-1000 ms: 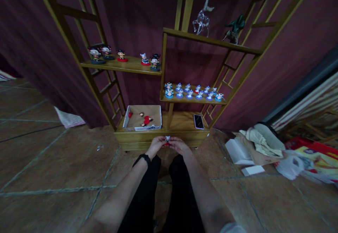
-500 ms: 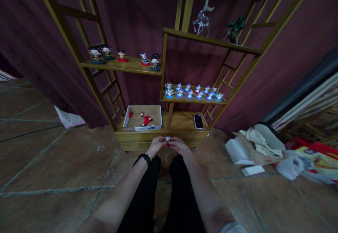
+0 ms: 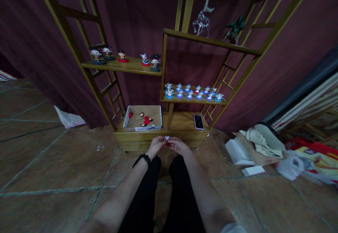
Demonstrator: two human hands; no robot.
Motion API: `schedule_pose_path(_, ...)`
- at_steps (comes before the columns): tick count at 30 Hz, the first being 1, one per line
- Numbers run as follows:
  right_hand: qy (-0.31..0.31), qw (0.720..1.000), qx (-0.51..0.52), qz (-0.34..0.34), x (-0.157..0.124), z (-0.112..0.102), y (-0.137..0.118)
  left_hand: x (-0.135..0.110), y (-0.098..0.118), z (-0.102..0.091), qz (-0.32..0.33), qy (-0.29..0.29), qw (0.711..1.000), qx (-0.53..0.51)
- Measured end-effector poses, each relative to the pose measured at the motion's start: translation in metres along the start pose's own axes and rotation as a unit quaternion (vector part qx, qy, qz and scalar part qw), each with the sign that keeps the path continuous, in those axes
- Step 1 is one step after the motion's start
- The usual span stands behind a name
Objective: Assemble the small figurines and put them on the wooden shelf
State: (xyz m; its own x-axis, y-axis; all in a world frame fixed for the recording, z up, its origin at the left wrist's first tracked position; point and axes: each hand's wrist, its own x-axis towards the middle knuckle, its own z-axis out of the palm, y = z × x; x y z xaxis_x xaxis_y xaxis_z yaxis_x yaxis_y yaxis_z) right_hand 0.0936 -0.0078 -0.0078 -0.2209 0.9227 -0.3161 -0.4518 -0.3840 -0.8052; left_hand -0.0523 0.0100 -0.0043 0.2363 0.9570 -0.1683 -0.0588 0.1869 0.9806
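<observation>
Between both hands, in front of the low wooden cabinet, is a small figurine (image 3: 167, 139) with a whitish head and a red base. The fingers of my left hand (image 3: 156, 145) close on it from one side, and those of my right hand (image 3: 177, 145) from the other. Just beyond stands a shallow cardboard box (image 3: 129, 128) with several small red and dark figurine parts inside. A similar figurine on a red base (image 3: 145, 60) stands on the left shelf (image 3: 132, 68) beside dark-haired figurines (image 3: 155, 62).
Two rows of small blue and purple figurines (image 3: 189, 94) fill the right shelf. A phone (image 3: 199, 122) lies on the cabinet top. Above are a clear deer figure (image 3: 202, 19) and a green figure (image 3: 235, 28). White boxes (image 3: 239, 152) and a plastic bag (image 3: 289, 166) lie on the floor at right.
Almost nothing differs. The figurine's angle between my fingers has shifted very slightly, and both hands stay in the same place.
</observation>
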Motion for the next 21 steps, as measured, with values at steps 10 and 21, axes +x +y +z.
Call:
schedule_pose_path(10, 0.016, 1.0, -0.012, 0.007, -0.0046, 0.004, -0.0053, 0.0052, -0.0062, 0.004, 0.039, -0.003, 0.999, 0.02)
schedule_pose_path(21, 0.044, 0.998, -0.035, -0.004, -0.0068, 0.0074, -0.0068, 0.0053, -0.0061, 0.0047, 0.019, -0.02, 0.999, 0.018)
